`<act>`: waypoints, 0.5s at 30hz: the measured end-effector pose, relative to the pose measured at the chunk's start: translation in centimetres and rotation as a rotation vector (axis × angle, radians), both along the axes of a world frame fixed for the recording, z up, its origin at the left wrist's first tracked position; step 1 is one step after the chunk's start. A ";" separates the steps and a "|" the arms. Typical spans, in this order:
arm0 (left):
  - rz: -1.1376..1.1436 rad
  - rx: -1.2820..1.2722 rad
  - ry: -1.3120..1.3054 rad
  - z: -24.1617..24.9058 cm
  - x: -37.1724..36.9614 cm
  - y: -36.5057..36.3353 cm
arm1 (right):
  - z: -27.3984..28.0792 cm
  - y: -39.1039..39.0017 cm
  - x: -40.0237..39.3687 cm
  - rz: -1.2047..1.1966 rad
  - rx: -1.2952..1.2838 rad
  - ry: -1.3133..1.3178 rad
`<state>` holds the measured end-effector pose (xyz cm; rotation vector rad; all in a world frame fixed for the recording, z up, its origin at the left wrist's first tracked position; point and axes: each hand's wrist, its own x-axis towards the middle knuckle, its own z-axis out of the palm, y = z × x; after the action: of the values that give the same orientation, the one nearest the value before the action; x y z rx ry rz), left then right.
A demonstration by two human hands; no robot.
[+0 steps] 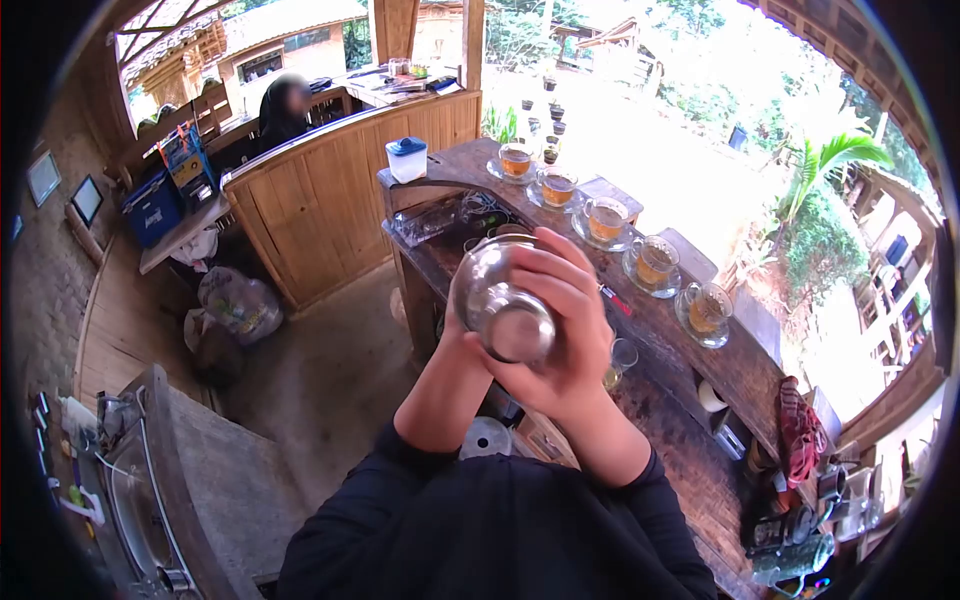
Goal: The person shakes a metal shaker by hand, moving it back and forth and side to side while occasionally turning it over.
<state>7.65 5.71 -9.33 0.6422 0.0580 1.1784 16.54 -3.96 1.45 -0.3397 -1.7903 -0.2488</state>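
Note:
A shiny metal vessel [497, 290] is held up in front of my chest, its narrower round end facing me. My right hand [568, 320] wraps round its right side, with the fingers over the top and the thumb underneath. My left hand [455, 325] supports it from the left, its fingers mostly hidden behind the metal. Beyond the vessel, several glass cups of amber drink stand on glass saucers in a row along the wooden counter [455, 160]; the middle cup [606, 218] is among them.
A small drinking glass [622, 355] stands on the lower worktop [680, 430] to my right. A white tub with a blue lid [407, 160] sits at the counter's far end. Another person [285, 108] is behind the wooden partition [350, 190]. Filled plastic bags [240, 305] lie on the left.

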 end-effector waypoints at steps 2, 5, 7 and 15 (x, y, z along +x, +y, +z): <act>-0.439 -0.172 -0.258 7.5 -2.7 -4.6 | 0.5 -2.0 -0.3 0.043 0.157 -0.004; -0.648 0.079 -0.453 11.8 -3.7 -8.8 | -0.4 -5.1 -0.6 0.259 0.592 -0.274; -0.392 0.143 -0.497 11.6 -2.8 -9.1 | -1.4 -3.5 -2.9 0.249 0.839 -0.180; -0.467 -0.279 -0.354 11.2 -4.1 -8.0 | -0.9 -2.7 -2.0 0.169 0.053 0.022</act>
<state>3.58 -2.28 1.83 0.1766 -0.2142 0.7951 14.57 -6.68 0.57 -0.1517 -1.7766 -0.1713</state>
